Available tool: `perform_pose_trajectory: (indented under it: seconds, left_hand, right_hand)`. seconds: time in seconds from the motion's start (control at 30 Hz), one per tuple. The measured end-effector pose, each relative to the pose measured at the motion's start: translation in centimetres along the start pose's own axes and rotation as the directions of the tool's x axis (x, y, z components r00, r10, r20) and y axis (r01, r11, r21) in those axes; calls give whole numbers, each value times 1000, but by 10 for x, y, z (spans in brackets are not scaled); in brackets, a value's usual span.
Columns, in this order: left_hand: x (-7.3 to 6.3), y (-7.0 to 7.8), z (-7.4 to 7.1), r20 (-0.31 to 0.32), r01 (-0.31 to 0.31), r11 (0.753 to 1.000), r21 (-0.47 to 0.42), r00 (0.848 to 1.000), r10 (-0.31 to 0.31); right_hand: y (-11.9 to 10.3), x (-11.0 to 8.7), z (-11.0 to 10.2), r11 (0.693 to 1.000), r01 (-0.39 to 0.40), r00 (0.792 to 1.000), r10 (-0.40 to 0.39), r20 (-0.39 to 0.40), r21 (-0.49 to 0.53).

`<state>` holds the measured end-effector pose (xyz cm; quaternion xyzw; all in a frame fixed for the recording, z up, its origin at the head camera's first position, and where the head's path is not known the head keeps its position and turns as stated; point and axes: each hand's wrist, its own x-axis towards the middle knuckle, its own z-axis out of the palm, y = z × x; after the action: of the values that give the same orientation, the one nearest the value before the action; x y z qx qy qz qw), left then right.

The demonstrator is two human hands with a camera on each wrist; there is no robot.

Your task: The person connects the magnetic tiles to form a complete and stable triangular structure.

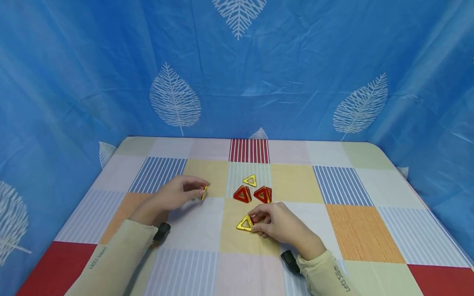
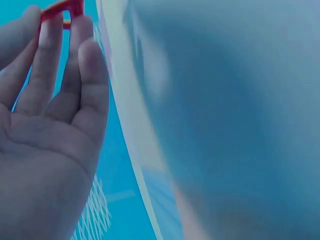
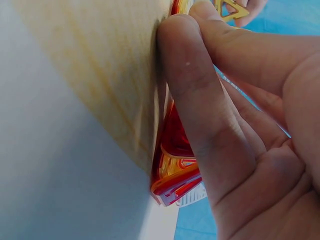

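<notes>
My left hand point(image 1: 181, 191) is raised over the left part of the table. Its thumb and fingertips pinch a triangular frame tile point(image 1: 204, 193), which looks yellow in the head view and red point(image 2: 75, 6) in the left wrist view. Farther right, my right hand point(image 1: 279, 224) holds a yellow triangle tile point(image 1: 244, 223) by its right side, low over the cloth. A bit of red shows by those fingertips. Just beyond stand two red pyramid-shaped pieces point(image 1: 242, 194) with yellow inside, side by side. Behind them lies another yellow triangle tile point(image 1: 250, 180).
A patchwork-patterned cloth point(image 1: 192, 230) covers the table. Blue curtain point(image 1: 281, 82) with white leaf prints hangs behind and along both sides. Black wrist devices point(image 1: 161, 232) sit below both wrists, at the cuffs of the beige sleeves point(image 1: 115, 255).
</notes>
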<state>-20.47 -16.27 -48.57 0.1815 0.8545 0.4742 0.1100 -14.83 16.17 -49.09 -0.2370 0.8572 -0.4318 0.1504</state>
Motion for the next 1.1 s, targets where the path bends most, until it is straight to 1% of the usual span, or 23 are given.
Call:
perform_pose_trajectory:
  seconds: [0.1, 0.23, 0.37, 0.47, 0.57, 0.67, 0.93, 1.1]
  left_hand:
    - [-1, 9, 18, 93, -55, 998, -35, 994, 58]
    - [-1, 22, 37, 201, -118, 990, -72, 971, 131]
    - [3, 33, 54, 266, -138, 987, -82, 951, 155]
    - [7, 37, 64, 297, -153, 987, -46, 941, 159]
    - [10, 40, 71, 310, -164, 986, 13, 939, 152]
    - [12, 41, 77, 302, -151, 987, 53, 944, 129]
    - [15, 39, 84, 289, -92, 996, 12, 954, 85]
    - [15, 38, 85, 274, -103, 995, 8, 957, 97]
  right_hand:
    - [-1, 1, 2, 1000, -2, 1000, 2, -3, 7]
    - [-2, 2, 2, 1000, -10, 1000, 10, -2, 11]
    - [-2, 3, 3, 1000, -16, 1000, 16, -9, -6]
    - [-2, 4, 3, 1000, -11, 1000, 11, -16, -13]
    - [-1, 4, 4, 1000, -7, 1000, 6, -22, -22]
    - [-1, 4, 4, 1000, -9, 1000, 9, -26, -25]
    - [2, 3, 6, 1000, -8, 999, 7, -37, -26]
    - [3, 2, 6, 999, -5, 999, 3, -46, -35]
